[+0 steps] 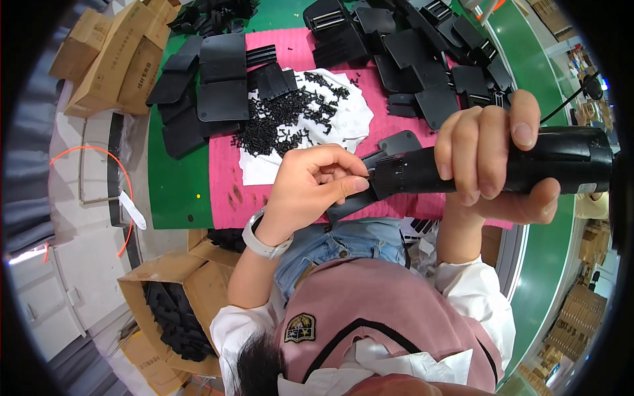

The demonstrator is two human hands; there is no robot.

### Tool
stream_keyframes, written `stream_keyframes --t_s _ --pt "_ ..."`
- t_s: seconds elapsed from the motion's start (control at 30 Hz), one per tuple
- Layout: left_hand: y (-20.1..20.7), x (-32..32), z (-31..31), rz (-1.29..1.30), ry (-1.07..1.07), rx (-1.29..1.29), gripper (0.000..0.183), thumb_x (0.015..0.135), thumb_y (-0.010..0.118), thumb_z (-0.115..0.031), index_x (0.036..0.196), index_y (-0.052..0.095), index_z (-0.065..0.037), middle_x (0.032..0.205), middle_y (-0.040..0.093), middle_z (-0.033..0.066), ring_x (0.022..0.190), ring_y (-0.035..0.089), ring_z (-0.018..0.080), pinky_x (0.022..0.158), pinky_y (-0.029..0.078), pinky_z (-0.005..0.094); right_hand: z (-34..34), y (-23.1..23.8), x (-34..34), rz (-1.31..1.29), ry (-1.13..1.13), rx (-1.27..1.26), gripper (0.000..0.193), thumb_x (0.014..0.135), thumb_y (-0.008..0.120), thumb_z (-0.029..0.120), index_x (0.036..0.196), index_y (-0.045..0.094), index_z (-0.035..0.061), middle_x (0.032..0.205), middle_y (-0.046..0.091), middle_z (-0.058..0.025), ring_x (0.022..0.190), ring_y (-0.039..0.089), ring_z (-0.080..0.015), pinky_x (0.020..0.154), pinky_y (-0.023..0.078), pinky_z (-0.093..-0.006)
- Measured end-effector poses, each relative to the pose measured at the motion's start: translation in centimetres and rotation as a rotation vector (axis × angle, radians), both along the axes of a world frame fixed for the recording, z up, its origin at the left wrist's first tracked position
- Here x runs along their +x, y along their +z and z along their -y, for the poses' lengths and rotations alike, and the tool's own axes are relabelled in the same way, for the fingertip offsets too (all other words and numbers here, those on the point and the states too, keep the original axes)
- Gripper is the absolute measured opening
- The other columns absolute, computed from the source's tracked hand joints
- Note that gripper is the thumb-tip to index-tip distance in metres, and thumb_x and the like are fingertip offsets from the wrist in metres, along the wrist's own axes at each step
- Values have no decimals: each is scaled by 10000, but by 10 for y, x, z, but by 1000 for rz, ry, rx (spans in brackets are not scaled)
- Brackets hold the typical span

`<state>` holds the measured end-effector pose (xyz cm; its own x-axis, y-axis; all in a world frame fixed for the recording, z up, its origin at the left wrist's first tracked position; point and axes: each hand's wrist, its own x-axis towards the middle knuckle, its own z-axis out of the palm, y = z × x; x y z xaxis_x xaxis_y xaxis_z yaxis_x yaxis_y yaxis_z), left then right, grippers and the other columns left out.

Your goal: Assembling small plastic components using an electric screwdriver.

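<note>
My right hand [492, 155] is wrapped round a black electric screwdriver [416, 170], which lies sideways and points left. Its tip end sits against a black plastic part [398, 144] on the pink mat. My left hand [321, 179] pinches with thumb and forefinger right at the screwdriver's tip; what lies between the fingertips is too small to make out. Beyond the left hand, a heap of small black screws [274, 119] is spread on a white cloth [353, 125].
Black plastic plates [223, 79] are stacked at the left, with more black parts [413, 59] at the back right. A pink mat [231, 204] covers part of the green table [173, 204]. An open carton [191, 290] of black parts stands lower left. A dark cable [571, 98] runs at the right.
</note>
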<state>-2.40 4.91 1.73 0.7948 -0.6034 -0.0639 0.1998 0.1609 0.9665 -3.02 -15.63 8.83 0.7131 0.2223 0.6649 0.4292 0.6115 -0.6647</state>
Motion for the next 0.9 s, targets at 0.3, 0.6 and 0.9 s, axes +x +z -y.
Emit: stream_keyframes --t_s 0.3,0.6,0.9 --pt "4 12 9 470 407 484 310 711 771 -236 801 665 40 589 624 93 484 570 89 472 428 221 22 -2 4 108 92 -57 461 779 647 319 1072 430 36 622 502 -23 475 481 -113 482 393 -265" --pt "-7 21 14 649 210 703 375 664 777 -368 737 681 -13 568 617 91 514 621 225 498 466 291 6 -12 -2 -14 -111 -121 435 759 652 342 1016 433 69 582 499 18 415 471 -95 472 409 -250" --pt "-3 24 18 369 153 606 317 632 801 -231 626 595 9 530 580 81 471 561 128 478 433 255 -7 -5 -10 -142 -202 -174 406 757 661 309 992 442 60 583 483 8 427 460 -99 460 393 -249"
